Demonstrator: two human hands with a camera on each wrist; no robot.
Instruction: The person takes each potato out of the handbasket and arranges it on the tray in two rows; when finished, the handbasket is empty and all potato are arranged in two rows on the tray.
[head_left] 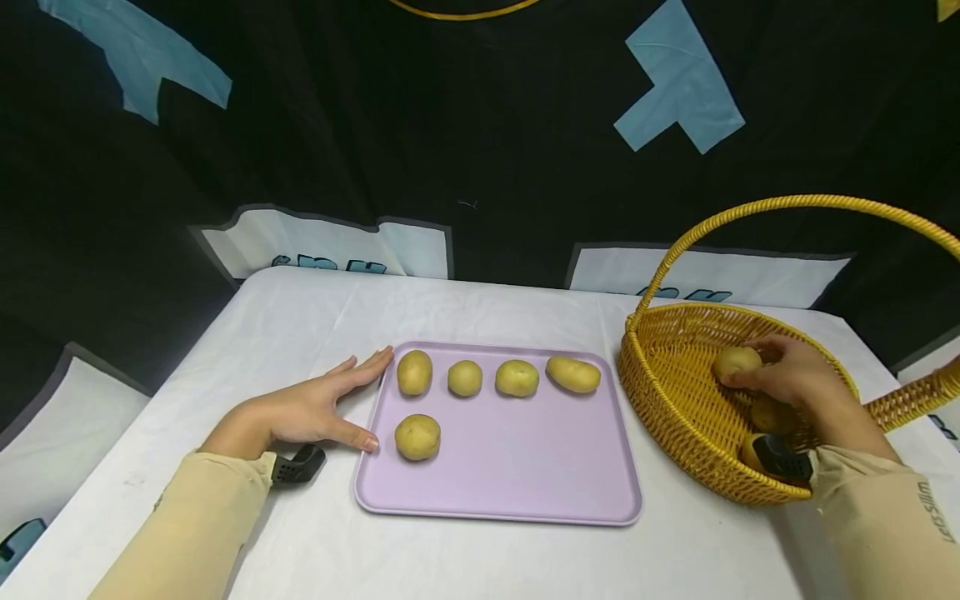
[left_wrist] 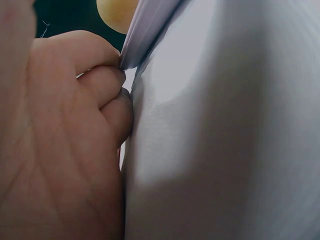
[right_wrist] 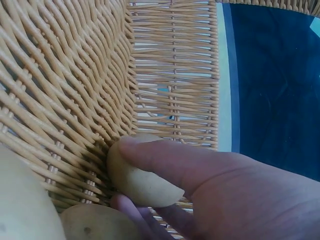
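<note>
Inside a yellow wicker basket (head_left: pixel 652 400), my right hand (head_left: pixel 806 379) grips a potato (head_left: pixel 737 362). In the right wrist view the thumb lies over that potato (right_wrist: pixel 142 182), with fingers curled beneath it. Two more potatoes, one of them a brown-shaded potato (head_left: pixel 772 414), sit in the basket under the wrist. My left hand (head_left: pixel 307 408) rests at the left rim of a lilac tray (head_left: pixel 525 467), its fingers spread and thumb touching the edge. On the tray, several potatoes form a back row, and a single potato (head_left: pixel 417 437) lies in front at the left.
The basket's tall handle (head_left: pixel 795 202) arches over the right side, above the right forearm. A white cloth (head_left: pixel 315 542) covers the table. Behind it hangs a black curtain (head_left: pixel 420 125) with blue and white patches.
</note>
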